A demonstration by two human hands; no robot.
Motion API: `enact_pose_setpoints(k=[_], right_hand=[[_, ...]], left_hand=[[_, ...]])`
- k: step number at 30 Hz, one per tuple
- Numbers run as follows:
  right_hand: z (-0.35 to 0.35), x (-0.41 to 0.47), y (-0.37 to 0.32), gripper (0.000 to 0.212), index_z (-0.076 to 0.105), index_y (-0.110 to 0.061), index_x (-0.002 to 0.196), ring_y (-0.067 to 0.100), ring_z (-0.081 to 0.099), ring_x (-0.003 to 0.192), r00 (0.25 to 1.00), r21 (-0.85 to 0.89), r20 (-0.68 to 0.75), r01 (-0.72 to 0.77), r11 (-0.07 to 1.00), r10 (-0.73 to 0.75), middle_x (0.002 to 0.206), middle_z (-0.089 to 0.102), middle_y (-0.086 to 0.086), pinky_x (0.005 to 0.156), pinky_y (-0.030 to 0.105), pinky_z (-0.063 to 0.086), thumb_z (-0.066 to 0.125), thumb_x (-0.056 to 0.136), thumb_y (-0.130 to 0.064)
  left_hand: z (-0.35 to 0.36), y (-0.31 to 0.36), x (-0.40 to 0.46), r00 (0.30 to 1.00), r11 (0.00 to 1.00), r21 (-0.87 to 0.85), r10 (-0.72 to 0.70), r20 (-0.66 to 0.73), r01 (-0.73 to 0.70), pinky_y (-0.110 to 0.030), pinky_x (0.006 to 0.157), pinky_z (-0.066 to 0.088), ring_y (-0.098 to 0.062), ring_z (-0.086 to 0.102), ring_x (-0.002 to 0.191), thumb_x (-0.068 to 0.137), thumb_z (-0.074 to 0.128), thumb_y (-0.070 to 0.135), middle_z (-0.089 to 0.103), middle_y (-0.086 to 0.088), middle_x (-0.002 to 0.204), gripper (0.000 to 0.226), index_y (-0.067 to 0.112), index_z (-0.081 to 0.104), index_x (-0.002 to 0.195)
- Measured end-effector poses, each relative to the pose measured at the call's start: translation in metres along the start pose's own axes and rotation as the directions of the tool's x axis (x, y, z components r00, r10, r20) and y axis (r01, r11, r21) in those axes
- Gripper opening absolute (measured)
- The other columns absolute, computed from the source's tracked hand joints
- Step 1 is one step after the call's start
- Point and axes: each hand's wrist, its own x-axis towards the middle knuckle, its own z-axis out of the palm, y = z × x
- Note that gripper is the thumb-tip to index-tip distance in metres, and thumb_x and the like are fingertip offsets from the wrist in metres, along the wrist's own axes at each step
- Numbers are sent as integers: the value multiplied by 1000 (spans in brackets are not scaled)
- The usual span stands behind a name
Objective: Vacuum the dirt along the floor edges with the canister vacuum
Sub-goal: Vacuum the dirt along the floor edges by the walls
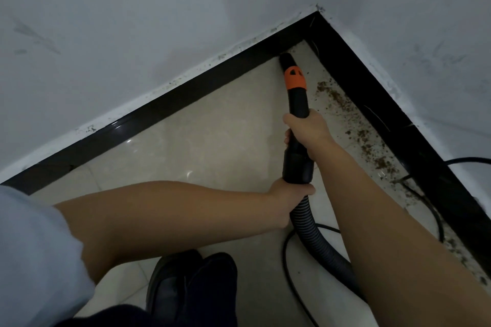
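Observation:
A black vacuum wand point(299, 106) with an orange collar point(295, 77) points into the room corner, its nozzle tip point(285, 60) against the black skirting on the left wall. My right hand point(308, 129) grips the wand's upper tube. My left hand point(288, 196) grips the lower end where the ribbed hose point(316, 239) joins. Brown dirt point(358, 127) lies scattered along the right wall's edge, to the right of the wand. The canister itself is out of view.
Black skirting point(170, 106) runs along both white walls and meets at the corner point(314, 18). A thin black cable point(430, 210) loops on the beige tiles at right. My dark shoes point(191, 281) stand at the bottom centre.

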Motion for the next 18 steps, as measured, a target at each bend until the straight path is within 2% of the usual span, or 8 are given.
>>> enact_pose_setpoints(k=[3,5,7,9,13,18], right_hand=[[-11,14,-4,11,47,-12,89,18,51,47,999,10,-44,-2,1000,2,63,52,8,42,22,47,58,87,-13],[-20,21,-9,11,48,-10,91,18,52,47,998,20,-65,-11,1000,12,64,53,8,44,24,48,59,87,-13],[-27,29,-16,13,48,-8,95,19,52,48,997,44,-66,-26,999,29,64,52,9,47,27,49,59,87,-12],[-32,33,-22,11,48,-9,89,18,51,45,998,30,-51,-31,999,33,62,51,9,46,26,48,59,87,-11],[-32,37,-31,12,48,-10,82,18,51,46,998,-10,-37,-43,999,43,62,52,8,45,25,48,59,88,-11],[-29,31,-33,15,47,-11,78,18,50,47,999,-21,-21,-37,999,37,62,52,8,42,22,47,59,88,-11]], left_hand=[[5,9,6,998,998,-52,-24,60,27,-29,80,45,-17,53,77,84,65,8,54,-2,81,22,9,56,104],[11,19,5,997,997,-66,-22,80,27,-28,80,42,-18,53,79,84,65,8,53,-3,82,26,10,57,108],[16,29,9,996,997,-67,-25,84,30,-29,82,43,-22,53,90,84,66,8,54,-5,86,37,5,57,119],[20,37,10,996,997,-64,-30,87,36,-29,81,43,-23,52,92,84,66,8,54,-5,88,37,5,57,119],[23,47,10,995,995,-88,-27,94,35,-28,68,43,-16,49,72,84,65,7,50,-4,79,22,9,54,102],[22,42,6,996,994,-106,-16,85,25,-27,79,41,-14,48,70,83,67,9,51,-3,80,23,10,53,102]])
